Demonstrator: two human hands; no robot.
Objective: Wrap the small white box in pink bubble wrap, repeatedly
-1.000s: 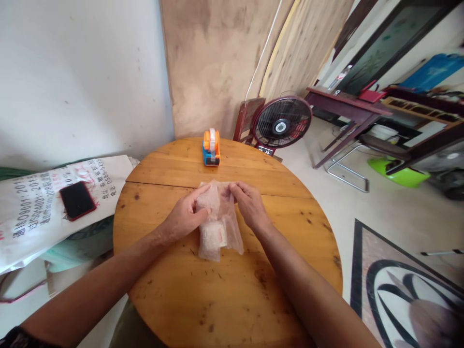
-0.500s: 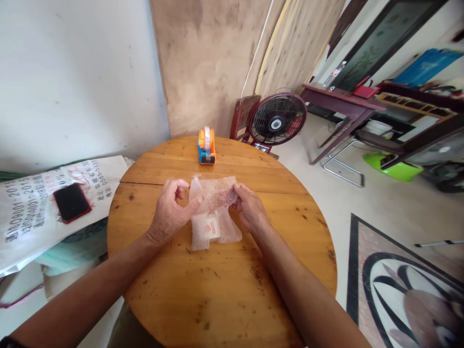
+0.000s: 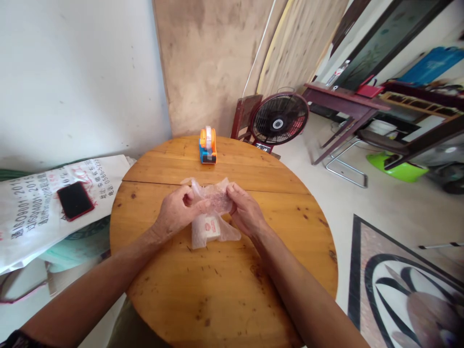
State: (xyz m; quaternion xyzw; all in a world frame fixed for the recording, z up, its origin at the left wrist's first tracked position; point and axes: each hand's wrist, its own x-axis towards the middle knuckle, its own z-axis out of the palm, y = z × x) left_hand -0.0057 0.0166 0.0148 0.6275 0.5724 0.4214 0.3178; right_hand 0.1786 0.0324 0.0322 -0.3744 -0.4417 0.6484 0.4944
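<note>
A sheet of clear bubble wrap (image 3: 219, 198) lies bunched on the round wooden table (image 3: 174, 299). Partly covered by it is a small white box (image 3: 212, 228) with red print. My left hand (image 3: 183, 208) is closed on the left side of the wrap, thumb over the film and fingers curled behind. At the right edge, my right hand (image 3: 247, 208) pinches the raised wrap between thumb and fingers. Farther back on the table stands an orange and blue tape dispenser (image 3: 208, 146) with a roll of clear tape.
To the left, a phone (image 3: 75, 200) rests on a white printed sack (image 3: 32, 212). Beyond the table's far right edge stands a dark red fan (image 3: 280, 118) by a wooden chair. A purple-brown desk (image 3: 348, 104) is farther back on the right.
My left hand has moved right and closed on the wrap. The upper part of the bubble wrap is drawn lower and bunched between both hands; more of the box's red print shows.
</note>
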